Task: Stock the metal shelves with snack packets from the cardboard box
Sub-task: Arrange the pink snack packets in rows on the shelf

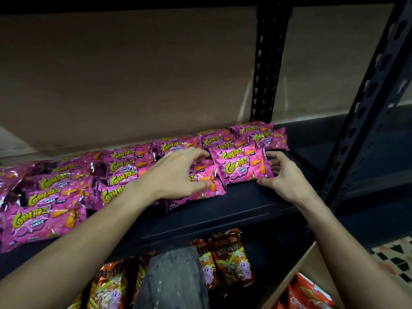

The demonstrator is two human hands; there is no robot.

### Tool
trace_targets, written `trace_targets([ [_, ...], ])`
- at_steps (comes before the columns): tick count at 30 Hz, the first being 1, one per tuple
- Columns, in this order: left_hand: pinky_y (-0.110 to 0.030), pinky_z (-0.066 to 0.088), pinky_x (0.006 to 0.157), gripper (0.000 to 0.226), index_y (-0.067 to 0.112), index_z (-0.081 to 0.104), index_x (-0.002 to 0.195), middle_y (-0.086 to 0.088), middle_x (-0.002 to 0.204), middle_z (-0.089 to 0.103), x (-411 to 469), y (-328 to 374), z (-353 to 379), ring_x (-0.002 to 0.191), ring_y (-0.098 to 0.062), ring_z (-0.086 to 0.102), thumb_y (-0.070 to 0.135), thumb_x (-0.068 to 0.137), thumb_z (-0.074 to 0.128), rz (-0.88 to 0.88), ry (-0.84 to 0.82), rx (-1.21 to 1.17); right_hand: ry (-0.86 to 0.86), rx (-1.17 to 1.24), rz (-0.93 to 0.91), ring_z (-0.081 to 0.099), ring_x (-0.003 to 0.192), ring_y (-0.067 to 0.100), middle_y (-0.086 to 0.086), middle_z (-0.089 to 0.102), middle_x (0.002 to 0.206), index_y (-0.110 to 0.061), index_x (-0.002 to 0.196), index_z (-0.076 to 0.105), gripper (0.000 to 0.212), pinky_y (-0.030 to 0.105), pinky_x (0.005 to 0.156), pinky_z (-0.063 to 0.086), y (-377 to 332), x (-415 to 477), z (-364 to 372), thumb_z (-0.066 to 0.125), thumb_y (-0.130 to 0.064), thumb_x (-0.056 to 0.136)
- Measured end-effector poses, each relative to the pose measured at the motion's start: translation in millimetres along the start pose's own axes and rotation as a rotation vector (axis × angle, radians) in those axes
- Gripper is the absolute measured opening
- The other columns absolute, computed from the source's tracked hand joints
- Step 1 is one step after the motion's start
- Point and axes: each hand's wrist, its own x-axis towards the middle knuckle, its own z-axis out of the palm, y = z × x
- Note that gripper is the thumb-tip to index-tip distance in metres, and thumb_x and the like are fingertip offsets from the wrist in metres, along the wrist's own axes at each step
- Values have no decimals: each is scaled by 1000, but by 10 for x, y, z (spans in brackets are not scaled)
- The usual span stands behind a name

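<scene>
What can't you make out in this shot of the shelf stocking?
Head view, cardboard box: cut by the bottom edge, contents mostly unseen.
Head view, pink packet under the left hand: label partly covered.
Head view, grey shape below the shelf: blurred, unidentifiable.

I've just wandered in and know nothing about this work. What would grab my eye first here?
The bright pink snack packets crowding the dark metal shelf stand out first, running from its left edge past the middle. At their right end, the right hand grips the front packet, while the left hand rests on the packets beside it. Below, orange-brown packets sit on a lower shelf.
</scene>
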Motion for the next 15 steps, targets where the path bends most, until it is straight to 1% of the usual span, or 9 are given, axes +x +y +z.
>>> trace_targets([
  [3,-35,38,107,64,29,48,137,13,133,53,6,12,22,122,-8,49,60,83,64,-3,35,3,-11,-7,7,64,99,16,-9,60,102,-20,137,50,79,39,99,50,-2,-18,-5,86,-5,69],
  [5,-37,39,107,56,28,52,132,12,129,54,14,32,33,122,-9,48,57,85,63,10,84,-39,-19,-10,7,63,102,17,-8,60,103,-20,138,49,81,40,101,49,13,-35,-14,86,-6,68],
  [8,-35,40,104,42,27,58,124,13,124,56,29,138,40,118,-8,50,51,90,62,51,189,-139,-19,-43,13,60,112,18,-2,59,114,-23,140,47,84,39,106,45,39,-107,-70,88,-10,67],
  [11,-33,41,103,33,23,63,118,12,121,59,23,333,91,116,-8,53,41,91,65,95,251,-239,-14,-80,18,57,117,18,3,57,122,-24,140,47,80,38,110,42,43,-294,-160,86,-14,71],
  [13,-28,42,98,27,23,66,113,11,115,61,-2,520,149,110,-5,56,37,90,67,139,270,-317,16,-99,-1,56,119,15,3,58,124,-25,138,50,71,34,110,41,43,-508,-233,83,-14,76],
  [15,-19,43,87,21,21,68,108,10,105,64,-45,724,244,96,-1,58,32,90,68,172,261,-393,64,-130,-27,54,119,10,1,58,124,-25,135,53,60,21,104,41,53,-778,-313,78,-15,81],
])
